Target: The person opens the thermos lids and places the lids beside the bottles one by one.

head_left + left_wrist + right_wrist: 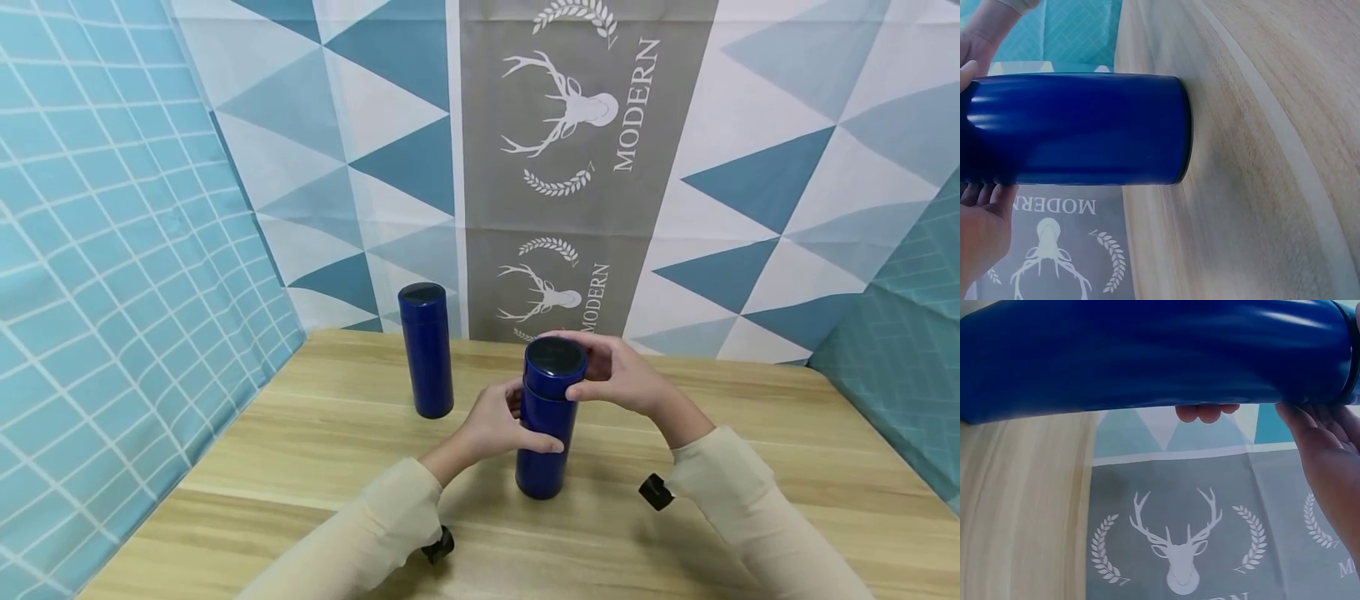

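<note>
A tall blue thermos (542, 450) with a dark-topped lid (556, 357) stands upright on the wooden table, right of centre. Round its body, my left hand (501, 423) grips with the thumb across the front. My right hand (618, 375) holds the lid from the right, thumb at the seam below it and fingers behind. In the left wrist view the thermos (1091, 128) shows its base at the tabletop. From the right wrist, fingertips of the left hand (1207, 412) peek out behind the body.
A second blue thermos (427, 354) stands upright farther back on the left of the table (315, 450). Behind the table hangs a patterned cloth (555, 208) with deer heads and triangles. A blue checked cloth (97, 250) borders the left, a teal one (900, 333) the right.
</note>
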`<state>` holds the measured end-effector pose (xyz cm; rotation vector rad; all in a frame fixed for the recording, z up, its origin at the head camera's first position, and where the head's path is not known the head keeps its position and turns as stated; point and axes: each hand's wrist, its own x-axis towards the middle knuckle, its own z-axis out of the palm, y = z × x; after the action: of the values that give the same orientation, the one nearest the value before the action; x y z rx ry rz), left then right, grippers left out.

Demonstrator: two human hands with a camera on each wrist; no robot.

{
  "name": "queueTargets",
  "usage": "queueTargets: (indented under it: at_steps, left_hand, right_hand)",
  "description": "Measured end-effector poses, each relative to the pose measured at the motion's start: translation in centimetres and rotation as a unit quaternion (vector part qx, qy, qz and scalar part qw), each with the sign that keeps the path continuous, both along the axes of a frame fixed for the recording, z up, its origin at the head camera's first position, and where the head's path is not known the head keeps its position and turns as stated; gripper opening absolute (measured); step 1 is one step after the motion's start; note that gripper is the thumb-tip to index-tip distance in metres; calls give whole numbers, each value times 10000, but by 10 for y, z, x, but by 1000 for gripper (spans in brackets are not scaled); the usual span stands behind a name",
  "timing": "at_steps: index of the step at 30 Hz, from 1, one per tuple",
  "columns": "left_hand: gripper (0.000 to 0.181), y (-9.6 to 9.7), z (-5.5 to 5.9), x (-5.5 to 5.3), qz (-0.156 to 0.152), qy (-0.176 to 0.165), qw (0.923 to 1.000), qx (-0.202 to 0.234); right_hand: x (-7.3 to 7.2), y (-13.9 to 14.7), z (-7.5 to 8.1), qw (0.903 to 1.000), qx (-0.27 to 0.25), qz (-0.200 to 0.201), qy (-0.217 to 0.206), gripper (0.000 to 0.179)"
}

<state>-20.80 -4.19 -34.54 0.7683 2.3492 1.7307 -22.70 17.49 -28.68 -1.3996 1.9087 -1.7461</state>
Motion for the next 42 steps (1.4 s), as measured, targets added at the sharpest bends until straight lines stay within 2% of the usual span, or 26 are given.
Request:
queueTargets:
  at_steps: [7, 12, 17, 21, 25, 28, 31, 38, 42]
  left_hand:
    - [61, 0, -2, 1, 61, 13, 9999, -88]
    - [61, 0, -1, 0, 72, 29, 10000, -48]
    - [60, 0, -2, 1, 57, -46, 10000, 2]
    - [61, 1, -2, 2, 80, -74, 9999, -10]
    - [62, 0, -2, 1, 114, -32, 9999, -39]
    - [61, 0, -1, 0, 99, 10, 9999, -34]
    - [61, 0, -1, 0, 56, 47, 10000, -48]
    - [63, 0, 0, 0, 114, 0, 9999, -91]
    - [64, -1, 0, 1, 122, -13, 9999, -92]
  right_hand:
    - [-3, -1, -9, 9991, -289, 217, -201, 60]
    - [-4, -2, -8, 9995, -242, 93, -172, 64]
    - [3, -1, -6, 9999, -15, -127, -10, 69]
    - [14, -1, -7, 9970, 91, -683, 339, 76]
    - [26, -6, -6, 9866, 181, -1536, 526, 77]
    - [36, -11, -3, 9762, 204, -2111, 454, 75]
    - [46, -17, 2, 9671, 213, -2517, 308, 74]
    - [57, -29, 6, 9506, 330, -3073, 286, 71]
    - [56, -29, 5, 9486, 310, -3137, 287, 68]
